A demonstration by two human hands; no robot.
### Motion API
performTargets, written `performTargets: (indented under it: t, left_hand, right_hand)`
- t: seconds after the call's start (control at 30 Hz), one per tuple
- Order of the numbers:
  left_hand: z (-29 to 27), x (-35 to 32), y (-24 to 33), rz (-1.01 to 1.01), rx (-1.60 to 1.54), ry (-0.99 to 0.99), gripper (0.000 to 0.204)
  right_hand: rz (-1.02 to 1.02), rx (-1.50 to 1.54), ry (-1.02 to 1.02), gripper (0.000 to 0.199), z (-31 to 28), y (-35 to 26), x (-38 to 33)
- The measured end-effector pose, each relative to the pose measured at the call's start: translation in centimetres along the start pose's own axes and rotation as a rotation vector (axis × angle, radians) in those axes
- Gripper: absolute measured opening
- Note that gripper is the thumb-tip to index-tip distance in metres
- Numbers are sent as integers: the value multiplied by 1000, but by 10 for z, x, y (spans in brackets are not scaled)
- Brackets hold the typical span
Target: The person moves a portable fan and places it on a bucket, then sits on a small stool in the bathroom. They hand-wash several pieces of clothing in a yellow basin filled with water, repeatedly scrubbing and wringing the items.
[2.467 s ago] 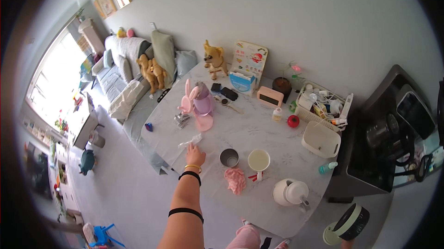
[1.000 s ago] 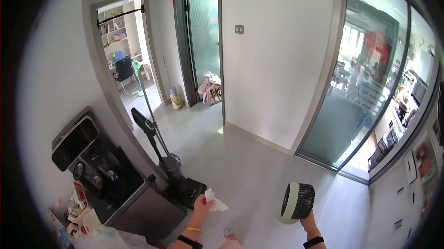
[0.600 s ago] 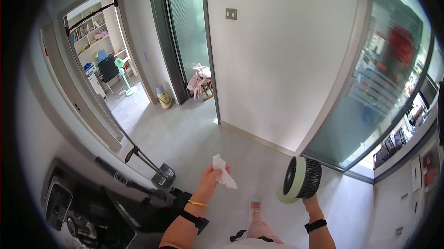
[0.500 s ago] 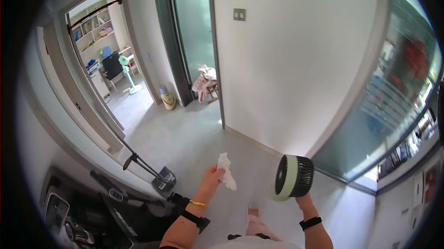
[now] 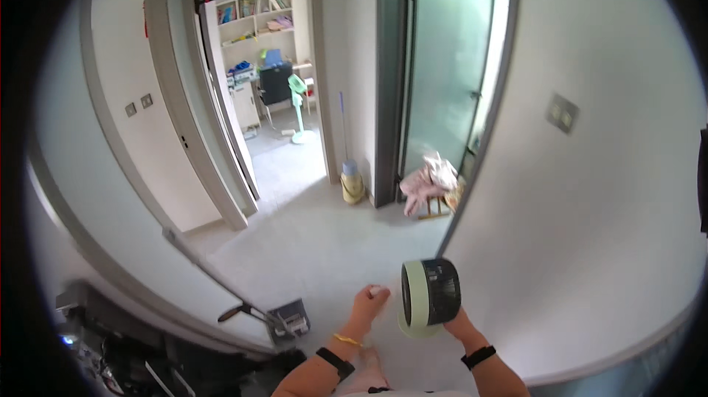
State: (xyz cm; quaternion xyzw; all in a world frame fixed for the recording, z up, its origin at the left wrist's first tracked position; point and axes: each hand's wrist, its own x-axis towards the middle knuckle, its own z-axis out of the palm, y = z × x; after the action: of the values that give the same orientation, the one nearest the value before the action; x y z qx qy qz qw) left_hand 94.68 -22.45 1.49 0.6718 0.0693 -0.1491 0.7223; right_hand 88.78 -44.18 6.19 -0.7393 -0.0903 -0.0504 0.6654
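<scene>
The person's right hand (image 5: 451, 317) is gripping a small pale-green desk fan (image 5: 429, 297) from below, fingers wrapped round its base, so the round fan is standing upright just above the wrist. The left hand (image 5: 367, 302) is curled shut close beside the fan on its left, pinching a bit of white tissue (image 5: 379, 291) at the fingertips; only a scrap is showing. The 2 hands are nearly touching, the left one slightly lower. Below and to the left, a stick vacuum (image 5: 262, 313) is leaning with its head on the pale floor (image 5: 310, 242). A white wall (image 5: 590, 235) is closing in on the right, leaving open floor ahead. Farther off, a pink bundle (image 5: 428, 183) is sitting by a frosted glass door (image 5: 446, 65), a broom (image 5: 351, 175) beside it, and a doorway is opening onto a room with shelves (image 5: 258, 17).
</scene>
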Motion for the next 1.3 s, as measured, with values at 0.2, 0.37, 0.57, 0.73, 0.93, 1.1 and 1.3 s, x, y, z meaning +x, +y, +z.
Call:
performTargets:
  t: [0.2, 0.37, 0.57, 0.73, 0.93, 1.1, 1.3]
  left_hand:
    - [2, 151, 40, 70, -123, 2, 26]
    - [6, 269, 55, 252, -139, -154, 16]
    - [-10, 387, 107, 340, 65, -246, 26]
    - [10, 476, 155, 122, -253, -181, 26]
    - [32, 607, 193, -51, -506, -421, 37]
    - [67, 716, 190, -10, -304, -506, 34]
    - [164, 781, 200, 782, 345, -779, 29]
  right_hand:
    - [27, -81, 14, 30, 8, 24, 150]
    - [139, 199, -35, 32, -5, 61, 256]
    - [374, 272, -38, 35, -14, 124, 390]
    - [247, 447, -109, 41, -34, 149, 499]
    - [89, 511, -140, 46, -74, 165, 608]
    - [138, 359, 74, 46, -118, 186, 670]
    - [157, 437, 519, 46, -172, 212, 693]
